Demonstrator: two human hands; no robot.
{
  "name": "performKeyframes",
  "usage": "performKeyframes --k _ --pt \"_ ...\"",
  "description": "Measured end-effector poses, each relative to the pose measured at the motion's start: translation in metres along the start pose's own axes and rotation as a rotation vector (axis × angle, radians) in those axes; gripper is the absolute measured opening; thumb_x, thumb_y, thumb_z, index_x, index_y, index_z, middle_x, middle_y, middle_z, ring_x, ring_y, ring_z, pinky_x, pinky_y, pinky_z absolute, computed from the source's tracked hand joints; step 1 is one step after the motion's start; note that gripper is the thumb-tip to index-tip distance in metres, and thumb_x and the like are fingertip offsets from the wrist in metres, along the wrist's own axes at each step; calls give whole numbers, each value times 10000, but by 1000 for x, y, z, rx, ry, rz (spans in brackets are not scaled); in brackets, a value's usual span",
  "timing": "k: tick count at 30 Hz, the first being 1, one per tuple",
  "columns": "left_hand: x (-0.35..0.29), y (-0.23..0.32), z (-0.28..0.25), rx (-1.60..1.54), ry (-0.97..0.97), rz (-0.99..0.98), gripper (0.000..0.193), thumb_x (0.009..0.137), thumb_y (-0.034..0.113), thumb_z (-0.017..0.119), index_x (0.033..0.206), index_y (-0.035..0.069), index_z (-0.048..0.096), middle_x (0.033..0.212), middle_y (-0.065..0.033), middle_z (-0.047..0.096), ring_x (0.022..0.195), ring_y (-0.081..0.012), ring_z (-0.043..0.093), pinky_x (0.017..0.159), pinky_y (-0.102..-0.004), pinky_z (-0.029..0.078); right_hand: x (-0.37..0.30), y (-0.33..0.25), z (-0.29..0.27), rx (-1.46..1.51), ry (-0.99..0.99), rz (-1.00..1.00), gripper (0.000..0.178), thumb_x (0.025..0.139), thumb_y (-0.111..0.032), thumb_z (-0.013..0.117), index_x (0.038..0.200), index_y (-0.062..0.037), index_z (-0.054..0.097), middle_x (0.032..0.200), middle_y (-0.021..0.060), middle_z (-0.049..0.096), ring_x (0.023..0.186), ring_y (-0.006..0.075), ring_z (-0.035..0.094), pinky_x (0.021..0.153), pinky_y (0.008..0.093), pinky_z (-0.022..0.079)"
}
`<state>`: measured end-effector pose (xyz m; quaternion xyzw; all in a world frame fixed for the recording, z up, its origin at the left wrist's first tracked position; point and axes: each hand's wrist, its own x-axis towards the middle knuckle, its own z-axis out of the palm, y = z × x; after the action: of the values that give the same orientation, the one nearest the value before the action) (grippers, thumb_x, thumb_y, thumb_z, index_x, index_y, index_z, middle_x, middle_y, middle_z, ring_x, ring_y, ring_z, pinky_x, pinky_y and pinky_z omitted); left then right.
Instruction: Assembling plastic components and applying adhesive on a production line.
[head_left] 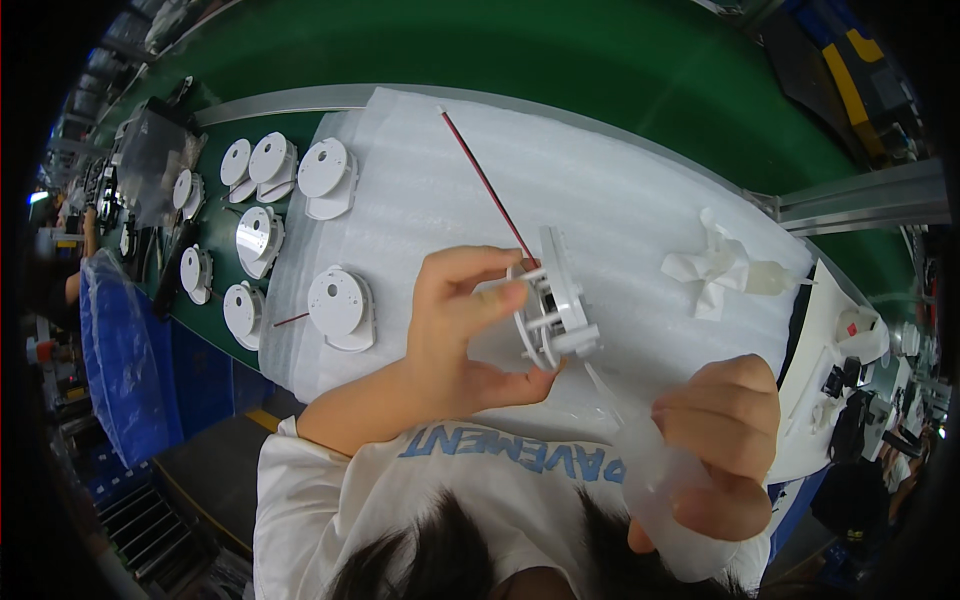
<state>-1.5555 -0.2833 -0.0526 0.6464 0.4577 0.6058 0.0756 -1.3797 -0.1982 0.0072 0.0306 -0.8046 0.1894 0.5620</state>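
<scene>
My left hand (440, 335) grips a white round plastic housing (567, 300) by its edges, thumb and fingers around it. The housing is turned on its side, so its inner posts and gap show. A red-and-black wire (482, 182) sticks out from it toward the far side, ending in a small white connector. My right hand (730, 430) is wrapped round a translucent squeeze bottle (665, 495). The bottle's thin nozzle (597, 385) points up at the housing's lower edge; whether it touches cannot be made out.
White foam sheeting (420, 200) covers the bench. Several similar white housings (338, 305) stand to the left, some on the green surface. On the right lie a crumpled white tissue (710, 268) and a small translucent nozzled container (768, 278). A metal rail (860, 207) runs beyond them.
</scene>
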Motion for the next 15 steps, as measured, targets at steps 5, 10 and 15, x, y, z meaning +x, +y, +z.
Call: performKeyframes --k 5,10,15 --pt "-6 -4 -5 -76 -14 -189 719 523 105 777 1139 39 413 1061 -145 429 923 -227 492 790 -322 434 2 -1 0 28 -31 65 293 762 -356 644 929 -168 492 672 50 552 454 126 475 425 228 291" --pt "-5 0 -4 -231 -27 -246 741 524 87 780 1153 26 393 1062 -134 424 957 -213 474 824 -317 419 1 1 3 24 -42 48 313 764 -375 644 930 -160 489 683 54 545 465 127 473 421 231 280" --pt "-4 3 -4 -299 -41 -257 735 538 77 780 1155 21 384 1070 -138 410 968 -209 473 841 -316 417 2 5 2 53 -92 34 313 767 -372 643 932 -159 485 706 55 541 490 127 476 427 231 285"
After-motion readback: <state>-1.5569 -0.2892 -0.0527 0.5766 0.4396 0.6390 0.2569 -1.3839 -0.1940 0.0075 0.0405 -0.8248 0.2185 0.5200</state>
